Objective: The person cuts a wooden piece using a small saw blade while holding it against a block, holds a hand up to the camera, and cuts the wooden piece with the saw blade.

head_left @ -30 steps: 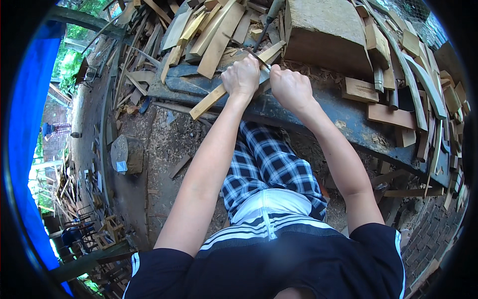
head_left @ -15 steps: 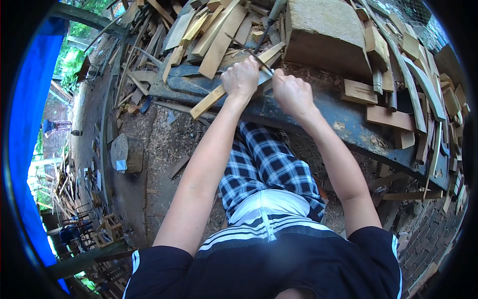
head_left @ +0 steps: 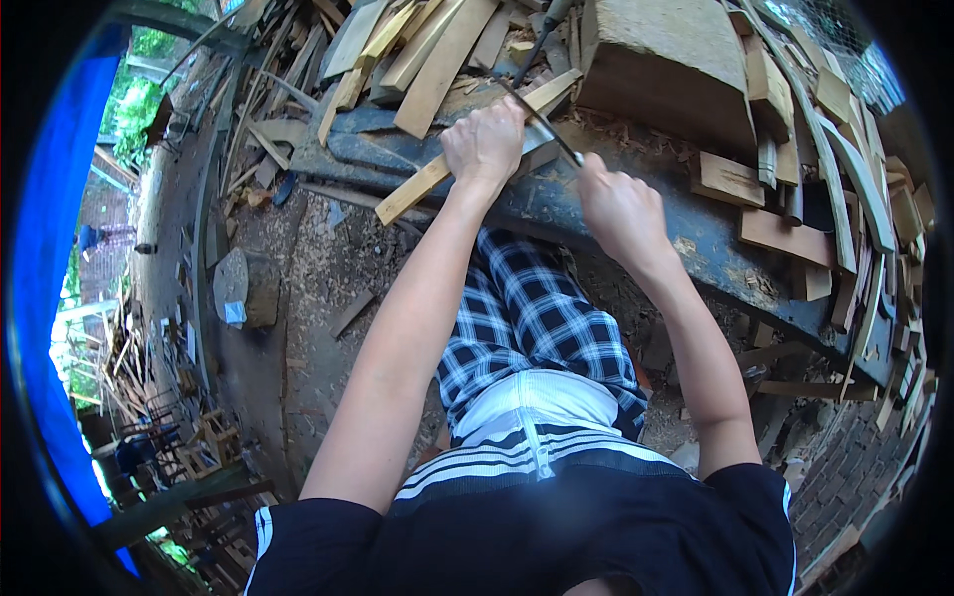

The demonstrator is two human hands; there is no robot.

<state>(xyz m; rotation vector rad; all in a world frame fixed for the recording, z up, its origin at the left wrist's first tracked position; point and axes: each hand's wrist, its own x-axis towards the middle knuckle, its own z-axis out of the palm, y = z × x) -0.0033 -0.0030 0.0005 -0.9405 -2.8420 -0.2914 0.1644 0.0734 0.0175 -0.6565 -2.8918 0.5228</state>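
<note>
My left hand (head_left: pixel 484 144) is closed round a narrow, pale wooden strip (head_left: pixel 409 194), pressing it near the edge of a dark workbench (head_left: pixel 686 243). One end of the strip sticks out toward my lower left; the other reaches up toward a big wooden block. In my right hand (head_left: pixel 624 209) is the handle end of a thin, dark file (head_left: pixel 545 124), its handle mostly hidden by my fingers. The file slants up and left across the strip, just right of my left hand. Its exact contact with the wood cannot be made out.
The big wooden block (head_left: pixel 666 94) stands on the bench just beyond my right hand. Loose boards (head_left: pixel 447 70) lean at the far left, and short offcuts (head_left: pixel 785 236) lie to the right. A stump (head_left: pixel 246 288) stands on the shaving-strewn floor at left.
My right hand has drawn the file back to the right and slightly nearer me, so more of its length shows. My left hand stays on the wooden strip.
</note>
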